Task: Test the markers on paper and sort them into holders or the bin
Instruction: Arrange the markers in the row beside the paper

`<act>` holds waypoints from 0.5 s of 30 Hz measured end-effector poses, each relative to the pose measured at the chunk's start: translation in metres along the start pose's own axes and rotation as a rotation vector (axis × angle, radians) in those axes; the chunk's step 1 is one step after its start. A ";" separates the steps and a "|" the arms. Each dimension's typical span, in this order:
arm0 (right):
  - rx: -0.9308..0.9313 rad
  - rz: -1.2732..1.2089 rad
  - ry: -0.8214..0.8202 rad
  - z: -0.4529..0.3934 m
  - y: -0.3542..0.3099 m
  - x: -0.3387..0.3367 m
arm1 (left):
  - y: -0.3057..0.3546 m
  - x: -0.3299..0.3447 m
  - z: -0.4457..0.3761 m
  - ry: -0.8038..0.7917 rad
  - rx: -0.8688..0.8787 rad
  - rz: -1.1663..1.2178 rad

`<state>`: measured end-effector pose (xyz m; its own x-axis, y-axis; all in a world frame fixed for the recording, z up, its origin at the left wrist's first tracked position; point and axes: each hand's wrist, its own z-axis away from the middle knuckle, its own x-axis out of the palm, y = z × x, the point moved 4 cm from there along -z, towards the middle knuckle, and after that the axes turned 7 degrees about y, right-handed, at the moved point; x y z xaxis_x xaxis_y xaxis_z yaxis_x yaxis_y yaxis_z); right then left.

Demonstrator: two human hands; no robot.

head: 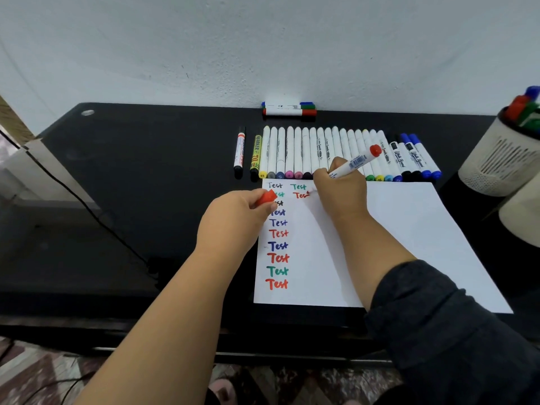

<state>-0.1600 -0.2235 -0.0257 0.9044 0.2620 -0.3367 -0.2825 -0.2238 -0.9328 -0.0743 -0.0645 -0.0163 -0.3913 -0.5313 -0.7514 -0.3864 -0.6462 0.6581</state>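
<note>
- Right hand (340,182) curled round white-barrelled red whiteboard marker (355,163), tip down on white paper sheet (409,229), finishing a red "Test" in the second column; red end plug tilted up and away from the wrist.
- Left hand (233,217) pinching small red plastic cap (266,197) between thumb and fingertips, held over the sheet's upper left corner, just left of the writing hand.
- Handling, judged: marker light, rigid, smooth plastic; best gripped low on the barrel near the tip for writing, mid-barrel for carrying. Cap tiny and easily dropped; needs a straight push to click back on.
- Paper thin and loose on black bench (146,171); likely to slide under pen pressure unless steadied.
- Counted on the sheet: roughly ten "Test" words in the column under the left hand, two more in the second column, some partly hidden.
- Beyond both hands: long row of white-barrelled colour markers (321,150), about seventeen, exact count uncertain behind the right hand; four whiteboard markers with black and blue caps (415,159) at the row's right end.
- Beyond the left hand: one slim black-capped pen (239,150) and one yellow-and-black marker (256,154).
- Against the wall: about three whiteboard markers stacked (289,109).
- Far right of the right hand: white slotted holder (496,162) with red, green and blue markers; second pale container (523,211) beside it, partly cut off.
</note>
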 end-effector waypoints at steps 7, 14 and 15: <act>0.086 -0.074 -0.003 -0.002 0.001 -0.001 | 0.002 -0.003 0.003 -0.009 0.006 0.004; 0.240 -0.237 -0.093 -0.001 -0.012 -0.016 | 0.005 -0.004 0.015 -0.074 -0.072 0.153; 0.236 -0.274 -0.103 0.002 -0.016 -0.019 | 0.008 -0.004 0.017 -0.087 -0.079 0.185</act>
<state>-0.1737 -0.2230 -0.0047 0.9233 0.3776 -0.0707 -0.1113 0.0867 -0.9900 -0.0900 -0.0583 -0.0078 -0.5218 -0.5978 -0.6086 -0.2360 -0.5844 0.7764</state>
